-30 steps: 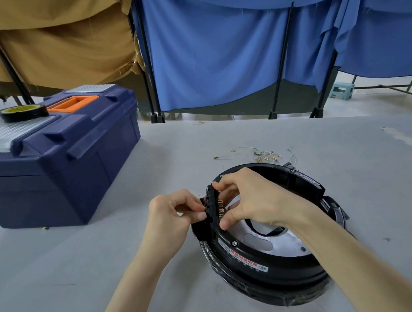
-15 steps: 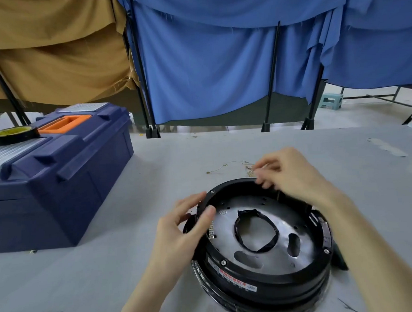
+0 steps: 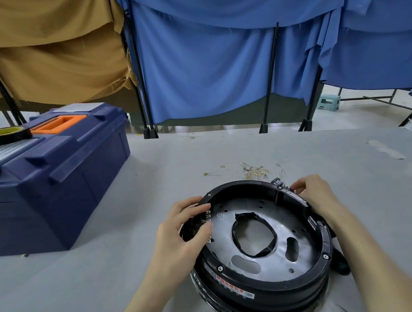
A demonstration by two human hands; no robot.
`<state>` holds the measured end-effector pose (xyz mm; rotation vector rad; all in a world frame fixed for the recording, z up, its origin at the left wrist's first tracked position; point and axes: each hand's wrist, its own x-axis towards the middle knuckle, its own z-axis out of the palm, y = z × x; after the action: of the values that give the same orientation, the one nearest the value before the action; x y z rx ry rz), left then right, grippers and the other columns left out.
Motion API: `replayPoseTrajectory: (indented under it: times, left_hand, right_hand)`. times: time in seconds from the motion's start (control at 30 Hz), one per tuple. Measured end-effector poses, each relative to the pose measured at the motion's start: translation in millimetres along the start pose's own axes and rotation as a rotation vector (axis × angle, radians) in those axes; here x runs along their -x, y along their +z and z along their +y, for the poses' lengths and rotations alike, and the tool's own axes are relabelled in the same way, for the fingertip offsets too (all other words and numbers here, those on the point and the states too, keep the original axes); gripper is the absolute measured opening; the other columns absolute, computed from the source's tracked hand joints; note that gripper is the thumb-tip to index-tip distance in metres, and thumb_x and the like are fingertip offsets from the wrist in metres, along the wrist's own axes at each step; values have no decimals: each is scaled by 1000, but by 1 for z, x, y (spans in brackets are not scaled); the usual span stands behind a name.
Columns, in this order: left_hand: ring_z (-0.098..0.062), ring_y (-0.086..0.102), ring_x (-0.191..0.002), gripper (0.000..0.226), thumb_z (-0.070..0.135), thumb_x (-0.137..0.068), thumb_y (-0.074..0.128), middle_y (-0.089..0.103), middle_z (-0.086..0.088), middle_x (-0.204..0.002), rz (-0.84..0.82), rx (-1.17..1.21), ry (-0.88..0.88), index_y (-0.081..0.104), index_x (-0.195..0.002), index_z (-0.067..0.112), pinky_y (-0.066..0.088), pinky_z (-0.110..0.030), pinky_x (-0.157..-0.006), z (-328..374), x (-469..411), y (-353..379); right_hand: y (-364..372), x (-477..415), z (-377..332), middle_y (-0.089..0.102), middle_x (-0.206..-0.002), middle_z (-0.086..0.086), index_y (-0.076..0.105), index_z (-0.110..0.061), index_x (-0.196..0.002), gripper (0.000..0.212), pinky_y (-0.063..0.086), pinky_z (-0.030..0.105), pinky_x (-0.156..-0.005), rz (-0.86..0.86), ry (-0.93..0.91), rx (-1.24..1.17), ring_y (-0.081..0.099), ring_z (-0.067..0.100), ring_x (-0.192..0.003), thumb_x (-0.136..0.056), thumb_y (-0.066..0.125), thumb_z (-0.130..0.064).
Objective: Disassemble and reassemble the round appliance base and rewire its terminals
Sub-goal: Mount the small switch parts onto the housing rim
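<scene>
The round appliance base (image 3: 268, 284) sits on the grey surface (image 3: 99, 283) holding a silver plate (image 3: 279, 226), the left grip (image 3: 181, 237) curled over its left rim, the right grip (image 3: 317, 195) clasping its far-right rim, loose wires (image 3: 254, 171) just behind, while the closed blue toolbox (image 3: 57, 189), tape roll (image 3: 6, 135) on top, conceals its contents

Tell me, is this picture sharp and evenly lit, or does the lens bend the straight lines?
Head view: soft, even light, with only a faint shadow beside the toolbox and a dull sheen, no hard glare, on the metal plate. Head view: the wide lens tilts the poles outward towards the sides. Head view: the base looks fairly sharp.
</scene>
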<state>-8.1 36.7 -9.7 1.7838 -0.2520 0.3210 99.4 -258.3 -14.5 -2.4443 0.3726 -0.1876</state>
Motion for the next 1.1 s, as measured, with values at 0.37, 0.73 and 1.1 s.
replayPoseTrajectory:
  times: [0.37, 0.73, 1.1]
  left_hand:
    - [6, 59, -104, 34, 5, -84, 71, 62, 24, -115, 11, -19, -8, 73, -106, 32, 40, -2, -81, 1, -1, 0]
    - [-9, 66, -94, 38, 42, -68, 80, 75, 7, -97, 13, 125, 116, 74, -105, 36, 42, -17, -74, 13, 1, -14]
    - [-31, 69, -86, 19, 28, -67, 76, 76, -4, -85, -35, 155, -49, 78, -85, 23, 52, -42, -85, 18, -4, -41]
  right_hand:
    - [-48, 17, -26, 68, -74, 9, 66, -7, -82, 33, 49, 30, -65, 112, -103, -246, 67, 29, -78, -61, 87, 6]
    - [-24, 102, -127, 73, -71, 5, 68, -19, -71, 32, 55, 32, -67, -453, -596, -290, 65, 13, -62, -55, 93, -7]
    - [-5, 113, -134, 73, -72, 8, 69, -6, -81, 24, 56, 31, -65, -564, -634, -226, 68, 16, -61, -67, 88, -7]
